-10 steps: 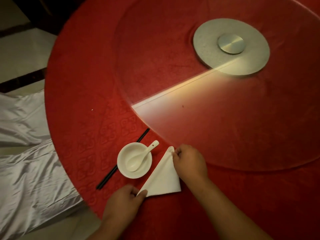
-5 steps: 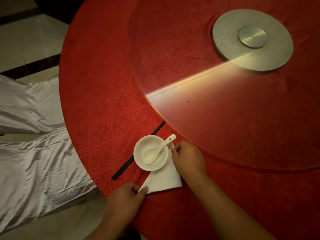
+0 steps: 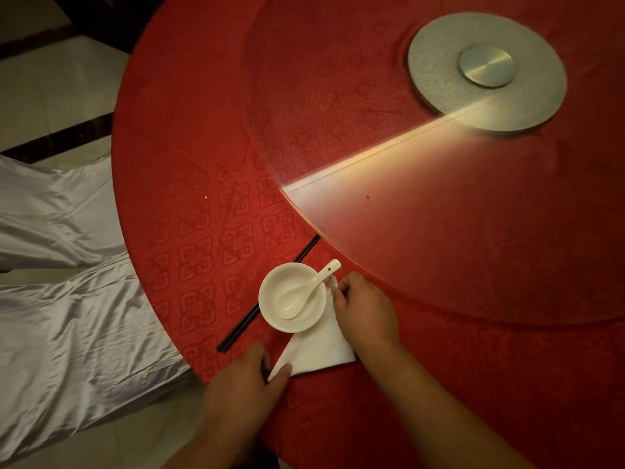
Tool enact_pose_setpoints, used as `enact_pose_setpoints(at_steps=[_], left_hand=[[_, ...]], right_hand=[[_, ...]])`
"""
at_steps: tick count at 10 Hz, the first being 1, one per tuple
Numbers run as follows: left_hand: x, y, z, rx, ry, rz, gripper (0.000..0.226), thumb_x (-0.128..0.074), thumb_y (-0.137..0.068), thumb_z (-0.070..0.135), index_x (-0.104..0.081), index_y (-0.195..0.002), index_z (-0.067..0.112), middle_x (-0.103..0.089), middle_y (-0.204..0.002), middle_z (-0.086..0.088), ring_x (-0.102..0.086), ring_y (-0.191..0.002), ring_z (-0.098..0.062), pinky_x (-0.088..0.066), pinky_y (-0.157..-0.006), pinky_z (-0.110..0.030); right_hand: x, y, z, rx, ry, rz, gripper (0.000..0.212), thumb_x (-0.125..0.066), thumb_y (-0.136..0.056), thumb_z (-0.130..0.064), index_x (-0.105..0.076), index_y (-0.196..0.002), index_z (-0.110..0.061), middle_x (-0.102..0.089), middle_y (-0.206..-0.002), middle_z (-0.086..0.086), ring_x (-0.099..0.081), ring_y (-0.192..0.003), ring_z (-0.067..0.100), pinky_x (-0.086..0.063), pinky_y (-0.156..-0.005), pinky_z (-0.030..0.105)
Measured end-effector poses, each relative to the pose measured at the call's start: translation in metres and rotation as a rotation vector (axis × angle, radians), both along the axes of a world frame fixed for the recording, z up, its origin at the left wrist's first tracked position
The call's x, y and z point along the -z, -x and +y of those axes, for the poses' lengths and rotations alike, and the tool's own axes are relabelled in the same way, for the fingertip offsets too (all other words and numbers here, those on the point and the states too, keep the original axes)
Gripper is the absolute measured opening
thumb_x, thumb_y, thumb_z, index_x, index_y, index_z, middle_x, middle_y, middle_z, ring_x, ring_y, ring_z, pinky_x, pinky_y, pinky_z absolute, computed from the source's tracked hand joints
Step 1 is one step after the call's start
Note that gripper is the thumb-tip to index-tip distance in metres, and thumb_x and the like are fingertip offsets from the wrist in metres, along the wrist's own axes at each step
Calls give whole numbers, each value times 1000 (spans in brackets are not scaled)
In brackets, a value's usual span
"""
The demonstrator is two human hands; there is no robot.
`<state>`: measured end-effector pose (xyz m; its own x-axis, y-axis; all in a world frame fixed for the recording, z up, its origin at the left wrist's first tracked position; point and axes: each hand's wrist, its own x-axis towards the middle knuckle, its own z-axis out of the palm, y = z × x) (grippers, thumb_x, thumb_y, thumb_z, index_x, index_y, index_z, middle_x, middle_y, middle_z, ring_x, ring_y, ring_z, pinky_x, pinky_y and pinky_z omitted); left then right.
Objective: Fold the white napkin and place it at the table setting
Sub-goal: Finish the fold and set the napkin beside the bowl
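In the head view, low in the middle of the frame, the napkin (image 3: 318, 346) has slid left and its top edge now looks tucked under the bowl (image 3: 291, 297). The left hand (image 3: 247, 384) pinches its near corner, and the right hand (image 3: 365, 308) pinches its far tip. It looks folded and almost placed.

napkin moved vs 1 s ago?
Yes. The folded white napkin slid toward the white bowl: earlier clear of it, now its long edge lies under the bowl's rim.

One bowl (image 3: 291, 296), one spoon (image 3: 306, 292), one napkin (image 3: 318, 350) (chopsticks (image 3: 267, 296) probably two)
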<state>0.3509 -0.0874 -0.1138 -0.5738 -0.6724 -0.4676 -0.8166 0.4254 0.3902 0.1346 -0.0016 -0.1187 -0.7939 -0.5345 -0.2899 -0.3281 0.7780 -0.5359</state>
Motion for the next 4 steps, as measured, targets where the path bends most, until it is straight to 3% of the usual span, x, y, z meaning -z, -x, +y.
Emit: enact_pose_setpoints(at_steps=[1,2,3,4], left_hand=[[-3,5,0,135,89,11,35,-56,-87,66,-45,-75,34,-58,-65,12,-55,-56,-2,-45,-49,-25],[-6,14,2,304,175,36,26,-66,-89,50,-50,-77,32,-58,-71,10,-56,-59,-8,-49,-49,-33],[-8,25,10,484,239,76,20,-83,-76,29,-66,-83,24,-62,-71,6,-60,-53,-16,-47,-37,-35],[-12,40,16,631,308,186,19,-66,-79,29,-76,-92,20,-65,-74,2,-64,-58,-19,-47,-34,-34]], right_hand=[[2,0,4,-14,15,40,28,-52,-99,-50,-53,-85,-26,-62,-77,-10,-58,-67,17,-40,-56,32],[3,0,11,-68,25,82,24,-55,-96,-50,-51,-89,-28,-63,-81,-9,-62,-70,18,-39,-57,31],[4,-1,24,-143,7,160,24,-60,-91,-50,-49,-92,-29,-61,-84,-9,-63,-70,17,-36,-56,30],[5,-8,43,-197,33,282,29,-68,-85,-49,-54,-96,-27,-61,-90,-6,-63,-76,18,-41,-55,29]])
